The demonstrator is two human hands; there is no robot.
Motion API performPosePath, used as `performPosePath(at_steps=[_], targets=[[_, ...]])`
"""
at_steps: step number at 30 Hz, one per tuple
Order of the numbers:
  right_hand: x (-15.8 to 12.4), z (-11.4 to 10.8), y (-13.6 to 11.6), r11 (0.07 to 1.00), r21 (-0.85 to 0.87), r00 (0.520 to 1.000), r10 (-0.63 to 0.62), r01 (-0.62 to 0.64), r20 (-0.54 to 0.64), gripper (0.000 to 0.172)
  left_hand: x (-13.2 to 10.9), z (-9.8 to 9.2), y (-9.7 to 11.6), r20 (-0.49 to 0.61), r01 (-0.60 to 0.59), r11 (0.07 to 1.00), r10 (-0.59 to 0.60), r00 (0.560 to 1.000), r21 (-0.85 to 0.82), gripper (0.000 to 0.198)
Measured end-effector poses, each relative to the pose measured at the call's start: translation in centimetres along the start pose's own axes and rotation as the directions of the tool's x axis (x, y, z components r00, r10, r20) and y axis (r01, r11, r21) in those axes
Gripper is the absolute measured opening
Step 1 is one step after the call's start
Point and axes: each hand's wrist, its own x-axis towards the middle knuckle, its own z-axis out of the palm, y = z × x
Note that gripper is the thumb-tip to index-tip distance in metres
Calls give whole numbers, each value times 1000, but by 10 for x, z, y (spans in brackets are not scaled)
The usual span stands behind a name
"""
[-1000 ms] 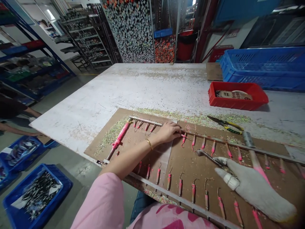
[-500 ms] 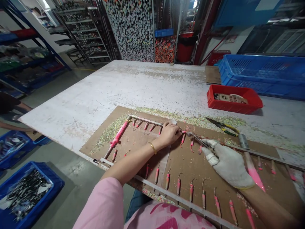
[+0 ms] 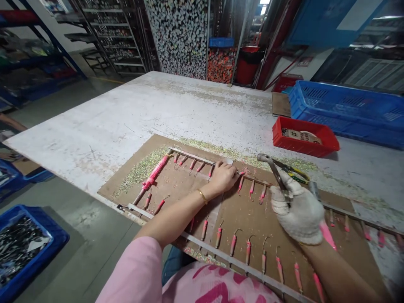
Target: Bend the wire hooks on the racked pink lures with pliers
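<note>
My bare left hand (image 3: 223,180) is closed on the far bar of a metal rack (image 3: 243,266) lying on brown cardboard (image 3: 176,185). Short pink-coated pegs with wire hooks (image 3: 251,190) hang along both bars of the rack. A thick pink-coated rod (image 3: 154,173) joins the bars at the left. My right hand (image 3: 296,212), in a white glove, grips a small metal hammer (image 3: 276,171), its rounded head raised above the far bar. Part of the handle is hidden in the glove. Pliers with yellow-black handles (image 3: 296,173) lie just behind.
Greenish paint flakes (image 3: 139,170) are strewn over the cardboard and white table (image 3: 120,113). A red bin (image 3: 304,143) with small items and a blue crate (image 3: 344,115) stand at the right. Blue tubs (image 3: 28,248) sit on the floor at left, near another person's arm (image 3: 12,122).
My right hand has lifted the hammer up and away from the far bar, tilting its head upward. My left hand stays on the bar. The whole view has shifted slightly.
</note>
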Motion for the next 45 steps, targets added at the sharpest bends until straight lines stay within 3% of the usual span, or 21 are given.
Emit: performPosePath(at_steps=[4,9,14,18,23,27,28,32,37,42,45], targets=[[4,8,-4,984,-21,980,-171,174,104,45,0,2,0,-29,0,1000,0,1000,5,28],[3,8,-7,998,-66,996,-5,-2,-94,50,-1,2,0,-20,-9,999,9,1000,34,27],[2,10,-7,960,-120,967,-252,253,25,41,-2,1,1,-27,-11,999,12,1000,37,27],[2,9,-6,982,-165,985,-117,96,-124,46,-2,1,2,-22,-3,999,4,1000,47,26],[3,10,-6,941,-141,951,-298,307,84,43,-3,1,2,-46,-3,999,5,999,36,28],[2,11,-3,976,-188,991,-124,113,-50,47,-3,4,1,-42,-1,999,2,999,47,27],[1,12,-3,977,-181,990,-125,110,-68,47,-3,4,1,-47,2,999,1,999,54,27],[-1,14,-5,933,-128,941,-335,337,40,43,-4,6,1,-65,-4,998,8,998,63,26],[0,10,-6,974,-194,985,-142,121,-101,47,-4,6,2,-54,4,998,0,999,63,25],[4,9,-5,919,-171,933,-338,355,122,45,-3,5,2,-57,12,999,-9,998,41,26],[5,7,-4,963,-173,976,-215,206,-35,45,-3,5,2,-44,17,999,-16,999,40,25]])
